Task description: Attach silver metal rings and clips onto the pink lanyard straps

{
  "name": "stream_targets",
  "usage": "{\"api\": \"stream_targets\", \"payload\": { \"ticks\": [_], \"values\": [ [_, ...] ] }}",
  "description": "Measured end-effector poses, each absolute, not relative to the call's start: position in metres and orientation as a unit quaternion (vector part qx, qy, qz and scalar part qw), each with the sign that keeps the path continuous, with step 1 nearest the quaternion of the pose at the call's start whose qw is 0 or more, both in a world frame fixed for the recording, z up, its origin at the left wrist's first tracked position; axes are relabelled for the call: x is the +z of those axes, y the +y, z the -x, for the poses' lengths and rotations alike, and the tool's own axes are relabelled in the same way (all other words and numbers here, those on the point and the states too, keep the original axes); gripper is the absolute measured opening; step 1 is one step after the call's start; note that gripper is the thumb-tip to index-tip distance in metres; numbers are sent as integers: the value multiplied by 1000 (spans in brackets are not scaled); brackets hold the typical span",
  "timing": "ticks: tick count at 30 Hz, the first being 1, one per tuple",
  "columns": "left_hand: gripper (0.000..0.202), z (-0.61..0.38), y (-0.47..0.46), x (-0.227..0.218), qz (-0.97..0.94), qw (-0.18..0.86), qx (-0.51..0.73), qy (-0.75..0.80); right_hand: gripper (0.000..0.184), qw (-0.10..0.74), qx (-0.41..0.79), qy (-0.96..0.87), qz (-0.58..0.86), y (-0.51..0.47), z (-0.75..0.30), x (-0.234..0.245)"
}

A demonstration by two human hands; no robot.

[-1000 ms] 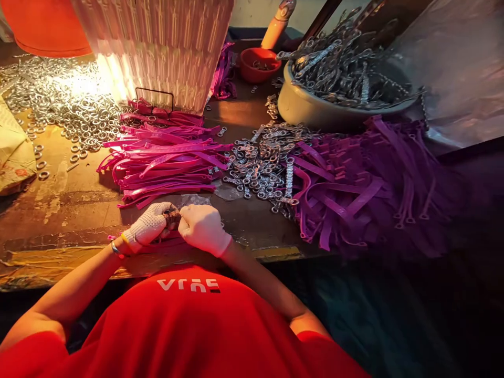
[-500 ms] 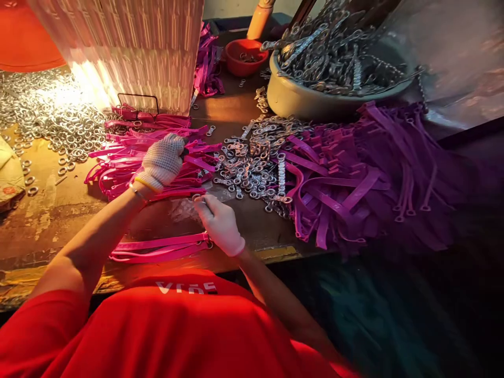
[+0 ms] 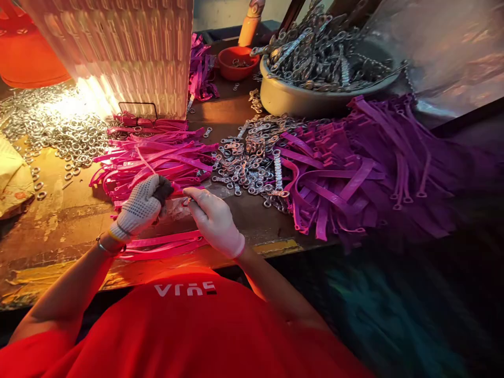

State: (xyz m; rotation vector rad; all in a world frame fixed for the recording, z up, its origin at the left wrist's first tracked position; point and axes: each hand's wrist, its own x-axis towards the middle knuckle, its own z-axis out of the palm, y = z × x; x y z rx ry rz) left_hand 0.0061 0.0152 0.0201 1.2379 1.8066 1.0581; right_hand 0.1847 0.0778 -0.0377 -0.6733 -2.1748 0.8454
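Your left hand (image 3: 139,210) has come back from the pink pile and now sits just beside your right hand (image 3: 216,221).

Beyond and to the right of your right hand lies the heap of purple straps (image 3: 374,163). Further back stands the grey basin (image 3: 291,100), piled above its rim with metal clasps (image 3: 323,52). Directly beyond your left hand is the pile of pink straps (image 3: 157,155). Loose clasps (image 3: 252,157) lie spread beyond your right hand. The small red bowl (image 3: 236,65), behind them, holds a few metal pieces.

Your left hand is fisted around one pink strap (image 3: 176,187). Your right fingertips pinch a small metal clasp (image 3: 186,201) just beside that strap.
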Motion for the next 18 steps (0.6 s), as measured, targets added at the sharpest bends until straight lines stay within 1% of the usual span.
{"api": "stream_targets", "payload": {
  "ticks": [4, 7, 9, 11, 13, 14, 16, 18],
  "values": [
    [27, -26, -20, 19, -430, 426, 409, 683, 33, 258, 216, -901, 275, 63, -181, -28],
    [30, -31, -30, 13, -423, 455, 393, 678, 30, 191, 122, -934, 278, 54, -183, -23],
    [29, -31, -33, 6, -473, 420, 366, 682, 28, 166, 73, -945, 272, 50, -185, -23],
    [26, -30, -33, -3, -553, 346, 322, 686, 29, 148, 39, -950, 273, 48, -186, -28],
    [18, -28, -33, -15, -609, 289, 266, 689, 32, 134, 27, -949, 283, 46, -186, -35],
    [14, -26, -34, -21, -621, 281, 243, 690, 34, 128, 32, -948, 290, 45, -186, -39],
    [11, -23, -36, -33, -619, 306, 227, 687, 35, 117, 60, -945, 300, 43, -186, -43],
    [15, -19, -39, -42, -585, 368, 257, 676, 33, 105, 110, -943, 296, 44, -188, -42]
  ]
}}
